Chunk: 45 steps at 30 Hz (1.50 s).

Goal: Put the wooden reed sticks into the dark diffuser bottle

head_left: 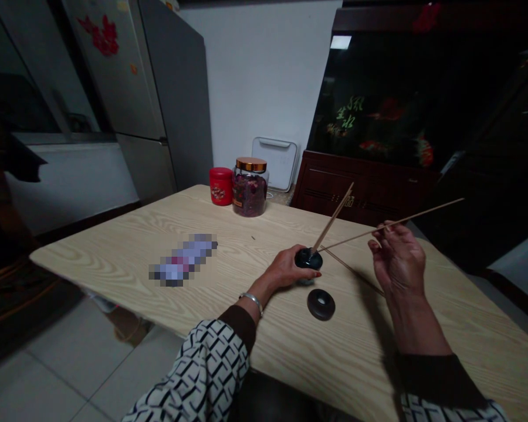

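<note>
As we inspect the table (pixel 92 252) from the wearer's viewpoint, we record two hands in view, both forearms reaching forward. The left hand (pixel 286 271) lies palm down and nearly closed, its fingers curled around one black holder (pixel 308 258) near the middle of the table. One thin stick (pixel 334 217) rises tilted from that holder; whether it is single or a doubled pair, we cannot tell. The right hand (pixel 398 258) is raised above the table with the palm turned inward and the fingers partly closed. Its fingertips (pixel 385 230) pinch a second stick (pixel 422 212), whose lower end reaches the top of the holder. A faint line running from the holder toward the right forearm may be a third stick or a shadow; we cannot tell which. One black ring (pixel 321 305) lies flat just in front of the holder, touching neither hand. We count one bracelet (pixel 250 300) on the left wrist and two patterned sleeves (pixel 202 369). Near the far edge of the table stand one red jar (pixel 220 186) and one glass jar (pixel 250 196) with a copper lid, the latter filled with what appear to be dried petals. One pixelated object (pixel 182 259) lies left of the hands. Beyond the table we note one fridge (pixel 114 70), one cabinet (pixel 361 187) and one aquarium (pixel 369 105).
</note>
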### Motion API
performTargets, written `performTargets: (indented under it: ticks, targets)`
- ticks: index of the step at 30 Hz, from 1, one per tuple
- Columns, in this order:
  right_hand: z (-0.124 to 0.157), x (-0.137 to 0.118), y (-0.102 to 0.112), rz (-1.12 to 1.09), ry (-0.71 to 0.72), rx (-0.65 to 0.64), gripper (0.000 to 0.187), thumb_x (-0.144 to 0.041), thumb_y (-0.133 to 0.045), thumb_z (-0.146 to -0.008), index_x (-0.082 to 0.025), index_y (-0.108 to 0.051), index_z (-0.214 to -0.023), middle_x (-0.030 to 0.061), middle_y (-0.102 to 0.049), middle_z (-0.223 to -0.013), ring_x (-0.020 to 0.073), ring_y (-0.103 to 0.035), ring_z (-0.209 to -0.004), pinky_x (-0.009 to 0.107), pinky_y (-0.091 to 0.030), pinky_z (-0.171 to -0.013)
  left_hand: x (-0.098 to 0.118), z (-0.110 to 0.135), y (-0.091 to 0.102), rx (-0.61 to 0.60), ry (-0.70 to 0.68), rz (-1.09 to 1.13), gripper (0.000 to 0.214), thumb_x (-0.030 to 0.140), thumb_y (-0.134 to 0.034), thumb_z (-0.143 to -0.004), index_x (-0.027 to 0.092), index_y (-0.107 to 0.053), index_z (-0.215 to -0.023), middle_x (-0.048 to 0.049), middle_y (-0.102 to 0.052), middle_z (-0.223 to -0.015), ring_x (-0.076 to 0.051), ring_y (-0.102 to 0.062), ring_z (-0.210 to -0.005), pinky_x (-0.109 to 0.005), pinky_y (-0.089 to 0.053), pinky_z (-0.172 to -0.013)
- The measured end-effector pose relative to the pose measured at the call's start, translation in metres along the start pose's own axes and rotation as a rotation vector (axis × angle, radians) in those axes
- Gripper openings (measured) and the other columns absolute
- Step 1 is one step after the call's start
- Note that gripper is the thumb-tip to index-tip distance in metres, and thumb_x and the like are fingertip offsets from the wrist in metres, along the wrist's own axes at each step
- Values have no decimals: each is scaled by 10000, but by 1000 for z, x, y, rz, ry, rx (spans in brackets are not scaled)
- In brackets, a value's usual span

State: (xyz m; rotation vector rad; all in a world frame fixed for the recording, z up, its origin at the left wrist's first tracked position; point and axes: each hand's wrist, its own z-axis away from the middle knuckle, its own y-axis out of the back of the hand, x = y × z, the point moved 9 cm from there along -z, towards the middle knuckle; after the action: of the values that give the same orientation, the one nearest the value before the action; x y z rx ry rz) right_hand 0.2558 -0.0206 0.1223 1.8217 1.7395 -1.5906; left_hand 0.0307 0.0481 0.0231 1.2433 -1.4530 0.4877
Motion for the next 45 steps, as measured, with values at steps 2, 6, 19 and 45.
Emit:
performTargets:
  ticks: [2,6,19,45]
  targets:
    - [4,-3,-6,47,72,4,245,-243,-832,-663,-185,-693,-856,-1,-640,-879,77,-595,-717,154,-451,-524,0,0,0,-7,-1,-4,684,487,-854,-603,168,-646,-1172,-97,-696,-1039,-246,-651,-958,-369,-528,-852]
    - [8,-8,-17,161,171,-4,222,-268,-810,-704,-190,-682,-867,-2,-646,-861,84,-597,-694,172,-452,-522,0,1,-1,-16,13,-3,671,496,-848,-608,181,-649,-1166,-82,-702,-1016,-241,-651,-944,-367,-524,-850]
    - [34,51,-64,652,6,-479,245,-398,-683,-836,-185,-679,-958,28,-678,-855,144,-611,-730,243,-442,-578,2,1,0,13,-4,-16,659,454,-847,-618,183,-649,-1185,-81,-700,-1017,-247,-649,-953,-389,-524,-881]
    - [4,91,65,2016,-190,-552,191,-284,-489,-859,-234,-671,-891,96,-735,-955,255,-667,-889,315,-377,-622,-1,0,-2,-1,6,50,680,455,-868,-597,175,-648,-1177,-108,-698,-1063,-273,-652,-998,-428,-527,-898]
